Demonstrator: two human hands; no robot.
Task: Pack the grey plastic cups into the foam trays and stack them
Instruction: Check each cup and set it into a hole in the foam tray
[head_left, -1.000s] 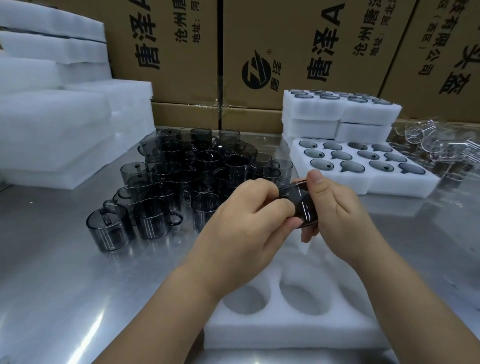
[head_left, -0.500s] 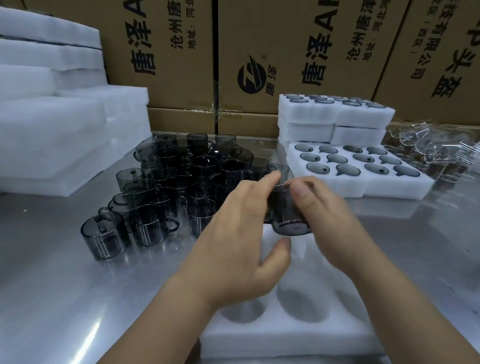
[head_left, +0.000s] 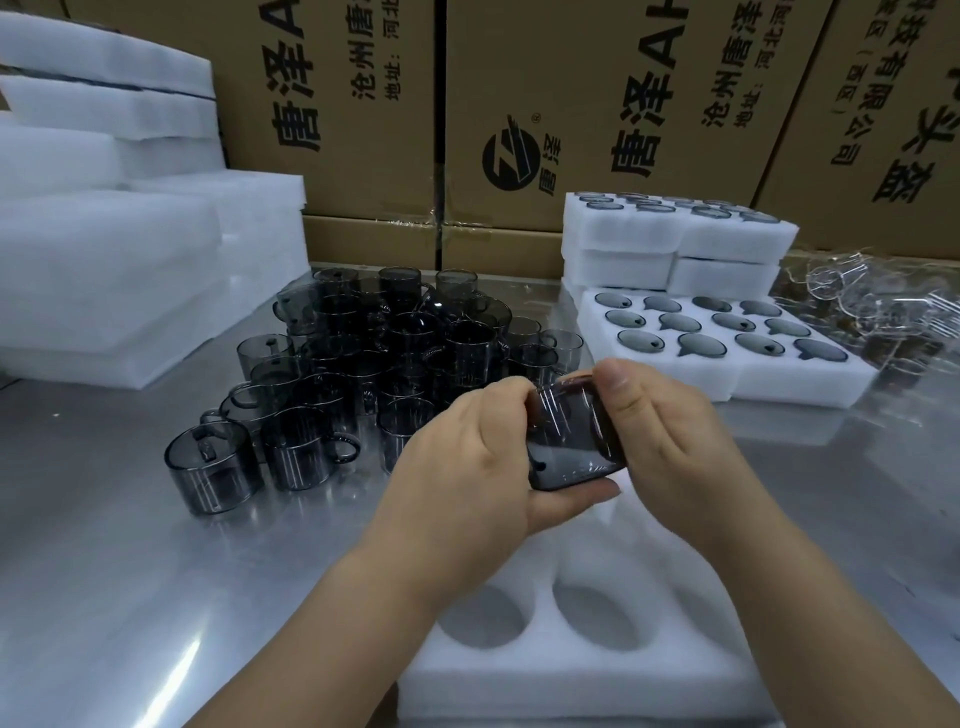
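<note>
1. We see one grey cup held in the air between both hands, tipped on its side, above the near foam tray and touching nothing but the hands.
2. The left hand grips it, thumb underneath and fingers curled over the top. The right hand grips the other side, thumb pressed on the upper edge. We cannot tell where the handle points.
3. Just below lies the empty foam tray. The two pockets we can see hold nothing; the arms hide the rest. We judge this tray has barely been started, if at all, and the cup in hand looks meant for it.
4. To the left of the hands stands a crowd of loose cups on the desk, some piled on others. That is the bulk of the work left.
5. To the right, beyond the hands, sits a filled tray: every pocket we can see carries a cup. Behind it, the stacked trays rise two layers, with cup rims showing in the top layer. We count these as the finished share.
6. Blank foam slabs are heaped far left, so more trays wait.
7. Clear cups lie at the far right edge, and cardboard boxes wall off the back.
</note>
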